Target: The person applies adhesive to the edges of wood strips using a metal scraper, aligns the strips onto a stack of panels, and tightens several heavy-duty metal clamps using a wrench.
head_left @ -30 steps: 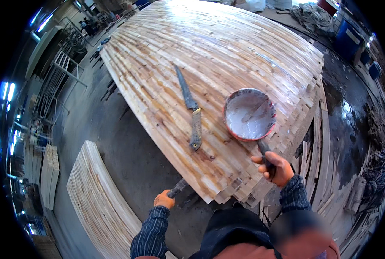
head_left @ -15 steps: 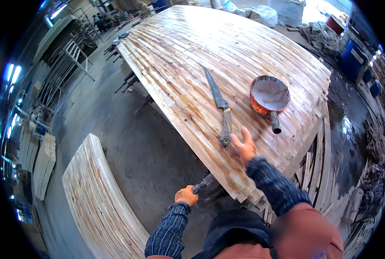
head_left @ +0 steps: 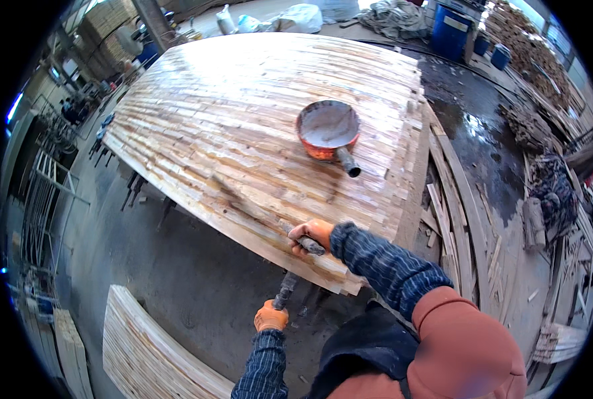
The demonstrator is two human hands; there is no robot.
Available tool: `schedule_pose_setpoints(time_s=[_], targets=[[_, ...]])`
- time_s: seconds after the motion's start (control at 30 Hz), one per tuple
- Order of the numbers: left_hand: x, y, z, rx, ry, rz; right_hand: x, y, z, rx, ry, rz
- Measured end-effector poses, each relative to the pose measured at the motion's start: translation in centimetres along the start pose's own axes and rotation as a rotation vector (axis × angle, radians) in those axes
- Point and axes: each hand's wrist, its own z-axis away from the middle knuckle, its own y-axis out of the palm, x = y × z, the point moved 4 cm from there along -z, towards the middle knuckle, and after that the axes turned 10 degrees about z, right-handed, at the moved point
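A large panel of glued wooden strips [head_left: 243, 113] lies tilted in front of me. My right hand [head_left: 307, 234], in an orange glove, is closed on the handle of a long knife-like blade [head_left: 243, 199] that lies blurred across the panel near its front edge. Just below that edge, my left hand [head_left: 270, 316], also gloved, grips a dark rod-shaped tool [head_left: 286, 290] pointing up at the panel's rim. An orange pan [head_left: 327, 130] with white paste inside sits on the panel farther back, its handle toward me.
A second curved strip panel [head_left: 143, 346] lies on the concrete floor at lower left. Loose planks and offcuts [head_left: 469, 226] pile up to the right, beside a wet floor patch. Blue barrels [head_left: 452, 30] and sacks stand behind. Metal racks [head_left: 50, 186] line the left.
My right hand let go of the pan's handle, crossed left over the panel and closed on the blade's handle. My left hand stayed on the dark tool below the edge.
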Motion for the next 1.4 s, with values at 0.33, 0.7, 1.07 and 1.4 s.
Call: schedule_pose_setpoints(time_s=[0.33, 0.7, 1.07, 1.4], targets=[[-1.4, -1.6, 1.1, -0.035, 0.1, 0.125, 9.9, -9.0, 25.1, -0.771, -0.757, 0.111], [-21.7, -4.3, -8.5, -0.77, 0.794, 0.289, 5.3, -30.8, 22.8, -1.104, -0.473, -0.251], [-25.0, -1.8, -14.9, -0.777, 0.251, -0.145, 3.5, -43.2, 7.8, -1.173, -0.171, -0.441], [-24.8, -2.8, -13.3, -0.755, 0.25, -0.16, 5.5, -43.3, 5.4, -1.25, -0.16, -0.316]])
